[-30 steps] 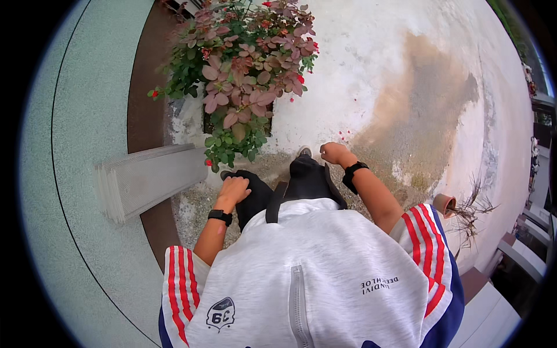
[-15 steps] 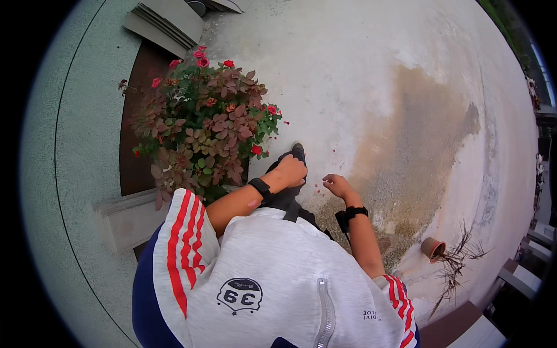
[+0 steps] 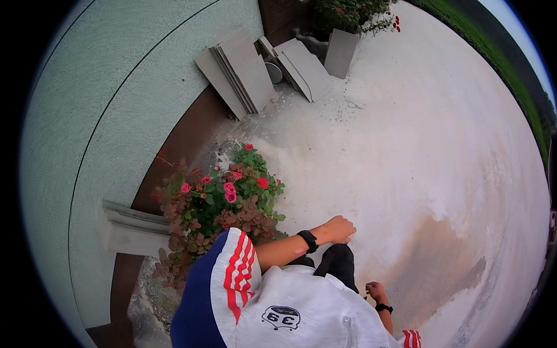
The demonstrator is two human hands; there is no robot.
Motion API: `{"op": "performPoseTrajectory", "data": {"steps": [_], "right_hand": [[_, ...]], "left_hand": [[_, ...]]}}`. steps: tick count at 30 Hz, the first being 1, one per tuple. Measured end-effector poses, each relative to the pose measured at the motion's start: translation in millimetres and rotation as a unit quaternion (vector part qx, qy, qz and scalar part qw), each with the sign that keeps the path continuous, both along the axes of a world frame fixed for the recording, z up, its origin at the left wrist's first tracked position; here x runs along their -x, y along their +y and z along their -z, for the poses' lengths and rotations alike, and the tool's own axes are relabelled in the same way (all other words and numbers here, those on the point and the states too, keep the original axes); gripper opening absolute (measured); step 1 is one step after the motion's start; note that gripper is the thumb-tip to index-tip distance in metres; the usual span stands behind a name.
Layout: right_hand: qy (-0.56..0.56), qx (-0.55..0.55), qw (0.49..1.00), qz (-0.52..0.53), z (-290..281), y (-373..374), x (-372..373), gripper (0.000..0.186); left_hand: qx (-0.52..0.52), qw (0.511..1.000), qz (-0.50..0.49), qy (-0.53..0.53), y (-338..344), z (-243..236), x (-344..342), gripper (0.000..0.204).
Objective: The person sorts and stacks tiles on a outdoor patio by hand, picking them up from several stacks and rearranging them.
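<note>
My left hand (image 3: 339, 230) is curled into a loose fist in front of my body, above my dark-trousered knee (image 3: 337, 264). Nothing shows in it. A black band (image 3: 308, 240) circles that wrist. Lower and farther right, my right hand (image 3: 376, 292) hangs with its fingers half bent and a little apart, holding nothing that I can see; a black band (image 3: 383, 308) is on this wrist too. Just left of my left forearm grows a rose bush (image 3: 223, 203) with pink and red blooms and green and reddish leaves. Neither hand touches it.
Flat grey panels (image 3: 241, 72) lean in a stack against the pale green wall (image 3: 133, 98), above its brown base strip (image 3: 180, 136). More boards (image 3: 304, 66) and another flowering bush (image 3: 348, 14) stand farther off. Pale concrete (image 3: 394, 133) stretches ahead, with a brown stain (image 3: 429, 261) at right.
My view has shifted forward and turned: the rose bush sits lower, and the leaning panels and far bush have come into sight. The potted dry plant has left the picture. My left arm reaches farther forward.
</note>
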State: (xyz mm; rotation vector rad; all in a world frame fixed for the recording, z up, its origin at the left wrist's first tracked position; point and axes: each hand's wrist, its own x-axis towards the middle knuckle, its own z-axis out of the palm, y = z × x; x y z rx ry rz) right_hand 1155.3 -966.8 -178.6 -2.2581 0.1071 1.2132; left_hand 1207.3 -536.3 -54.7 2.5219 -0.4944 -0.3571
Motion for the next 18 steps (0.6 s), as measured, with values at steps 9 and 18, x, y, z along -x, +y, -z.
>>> {"op": "performPoseTrajectory", "data": {"steps": [9,18], "right_hand": [[0.07,0.063,0.972,-0.217,55,116,-374,0.027],[-0.255,0.05,0.824,-0.504,14,543,-681,0.029]], "left_hand": [[-0.177,0.877,-0.374,0.242,203,91,-72,0.028],[0.021,0.737,-0.576,0.354,327,111,-80,0.04]]}}
